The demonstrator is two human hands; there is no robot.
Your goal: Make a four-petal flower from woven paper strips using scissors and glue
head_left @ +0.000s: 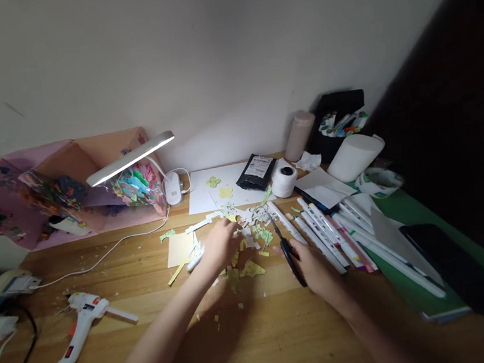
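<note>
My right hand (315, 267) is closed round the black handles of a pair of scissors (285, 247), whose blades point away from me into a heap of paper scraps (253, 228). My left hand (220, 244) lies on that heap with its fingers curled over small white and green pieces; what it pinches is too small to name. A cream paper square (179, 248) lies just left of it.
A white glue gun (80, 327) lies at front left with its cable. A lit desk lamp (130, 158), a row of markers (339, 234), a tape roll (284, 180), a black pouch (257, 171), a white sheet (208, 195) and a dark tablet (457, 271) surround the work area.
</note>
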